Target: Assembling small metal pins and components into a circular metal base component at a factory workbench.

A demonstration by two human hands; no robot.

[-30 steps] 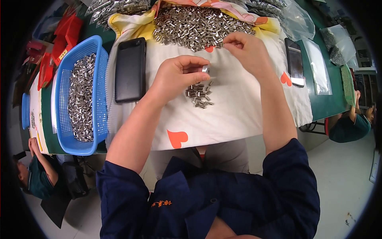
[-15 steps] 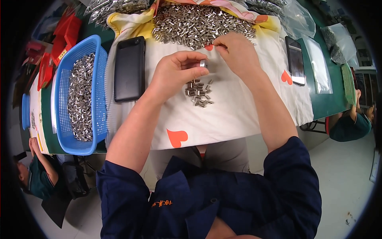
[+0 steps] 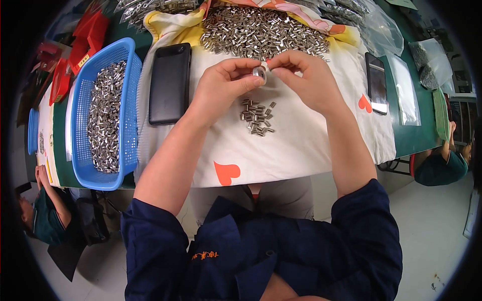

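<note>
Between the thumb and fingers of my left hand is a round metal ring gauge with a hole in its face. My right hand is pinched just beside it, its fingertips closed on what looks like a small metal cylinder, mostly covered by the fingers. Beyond both hands spreads a large heap of small shiny metal cylinders. A smaller pile of the same cylinders lies on the white cloth, nearer to me and below my hands.
At the left stands a blue plastic basket with many cylinders, beside a black rectangular case. A phone and clear plastic bags lie to the right. Red bins are at the far left. Other people sit at both sides.
My right hand has come back from the edge of the large heap to the metal ring in my left hand. The ring has tilted, so its face shows more. The view has shifted slightly.
</note>
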